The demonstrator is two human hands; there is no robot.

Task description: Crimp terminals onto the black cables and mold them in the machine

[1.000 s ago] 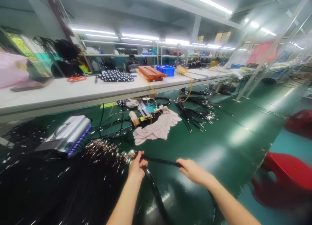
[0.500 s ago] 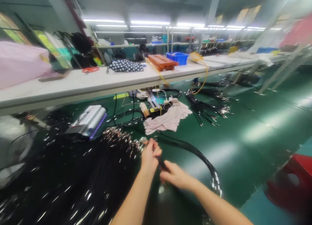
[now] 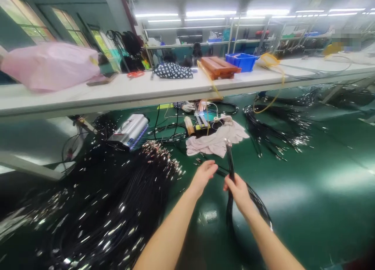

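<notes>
My right hand [image 3: 239, 190] is closed around a bundle of black cables [image 3: 230, 160], which stands almost upright with its metal-tipped ends at the top. Below that grip the bundle bends down toward the green surface. To its left, my left hand [image 3: 205, 175] is free of the bundle, fingers loosely extended with nothing visible in them. Behind both hands, another group of black cables [image 3: 258, 201] curves across the green surface. A large heap of black cables [image 3: 125, 199] with coppery and silvery ends lies to the left of my left forearm.
Ahead lie a pale pink cloth [image 3: 205, 144] and a silver device [image 3: 130, 129]. Another person's hand [image 3: 202, 105] shows beneath the white shelf [image 3: 123, 92]. More black cables [image 3: 272, 129] spread at the right. A blue bin [image 3: 240, 62] and a pink bag [image 3: 52, 67] sit on the shelf.
My left hand has let go of the cable bundle and is apart from it. My right hand has moved right and up, bringing the bundle upright. The view has turned left.
</notes>
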